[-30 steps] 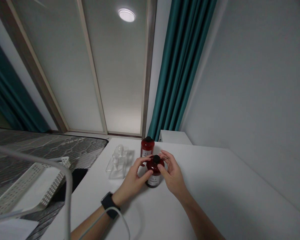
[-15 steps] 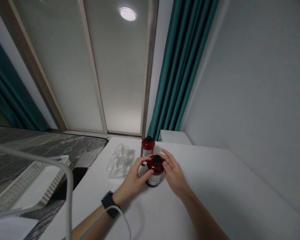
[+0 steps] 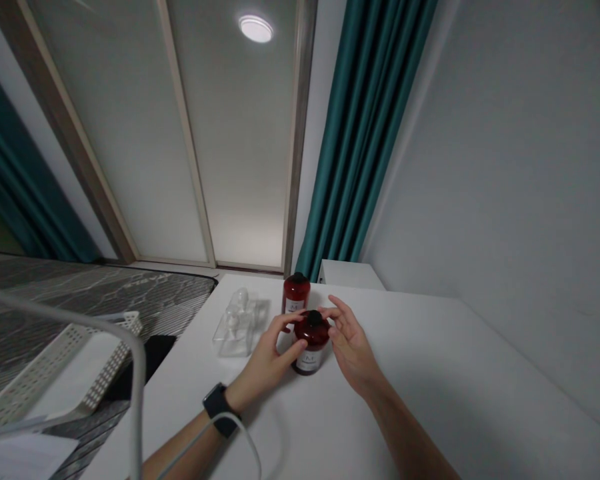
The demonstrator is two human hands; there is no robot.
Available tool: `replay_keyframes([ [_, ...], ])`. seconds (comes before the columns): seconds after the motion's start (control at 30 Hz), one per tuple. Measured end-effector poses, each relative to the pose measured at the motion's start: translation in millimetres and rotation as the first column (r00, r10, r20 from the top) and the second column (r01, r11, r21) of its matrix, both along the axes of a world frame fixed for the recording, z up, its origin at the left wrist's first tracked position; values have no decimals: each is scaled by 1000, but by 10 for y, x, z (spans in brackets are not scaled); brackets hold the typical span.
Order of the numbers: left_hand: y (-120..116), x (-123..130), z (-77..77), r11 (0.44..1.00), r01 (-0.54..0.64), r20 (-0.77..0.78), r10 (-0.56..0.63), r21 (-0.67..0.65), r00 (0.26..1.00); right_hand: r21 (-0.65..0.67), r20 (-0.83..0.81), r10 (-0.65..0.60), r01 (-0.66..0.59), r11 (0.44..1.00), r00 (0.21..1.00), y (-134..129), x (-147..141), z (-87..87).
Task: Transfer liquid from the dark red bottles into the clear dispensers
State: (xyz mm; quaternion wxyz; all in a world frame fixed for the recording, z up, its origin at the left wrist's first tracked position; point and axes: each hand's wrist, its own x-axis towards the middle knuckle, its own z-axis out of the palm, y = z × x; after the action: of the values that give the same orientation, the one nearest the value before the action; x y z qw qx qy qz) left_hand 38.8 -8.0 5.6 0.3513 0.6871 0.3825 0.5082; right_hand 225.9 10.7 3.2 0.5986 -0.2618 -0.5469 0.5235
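A dark red bottle (image 3: 309, 360) with a black cap and a white label stands upright on the white table (image 3: 290, 440). My left hand (image 3: 274, 352) grips it from the left, thumb in front and fingers over the shoulder. On the bottle's right side, my right hand (image 3: 351, 347) has its fingers apart, the tips close to the shoulder and cap; whether they touch is hard to see. A second red bottle (image 3: 295, 293) of the same kind stands just behind. To the left lies a clear plastic tray (image 3: 235, 343) with transparent pieces on it.
A white perforated basket (image 3: 100, 387) sits lower left, beyond the table's left edge, with paper (image 3: 25, 453) nearby. A white cable (image 3: 139, 400) crosses the left foreground. A white cabinet (image 3: 350, 273) stands behind the table, before teal curtains (image 3: 365, 133).
My right hand has shifted slightly right, its fingers a little more spread beside the cap. My left hand and both bottles stay where they were.
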Motion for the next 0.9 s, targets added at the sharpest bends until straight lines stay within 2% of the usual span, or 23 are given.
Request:
replay_keyframes([
  [0.23, 10, 2, -5, 1000, -4, 0, 4, 10, 1000, -75, 10, 86, -85, 994, 996, -42, -11, 17],
  [0.4, 1, -2, 0, 1000, 2, -28, -2, 24, 1000, -21, 26, 7, -6, 1000, 1000, -17, -4, 7],
  [0.5, -15, -12, 29, 998, -7, -70, 11, 70, 997, -14, 70, 6, -5, 1000, 998, 6, -2, -19],
  [0.67, 19, -24, 179, 981, -33, -133, 60, 194, 989, -11, 129, 63, -62, 998, 990, 28, -14, -79],
  [0.77, 86, -27, 315, 976, -52, -192, 94, 212, 977, -29, 123, 93, -90, 996, 988, 37, -17, -100],
  [0.9, 186, -20, 476, 976, 6, -280, 56, 217, 958, -50, 94, 106, -102, 994, 990, 50, -12, -104],
])
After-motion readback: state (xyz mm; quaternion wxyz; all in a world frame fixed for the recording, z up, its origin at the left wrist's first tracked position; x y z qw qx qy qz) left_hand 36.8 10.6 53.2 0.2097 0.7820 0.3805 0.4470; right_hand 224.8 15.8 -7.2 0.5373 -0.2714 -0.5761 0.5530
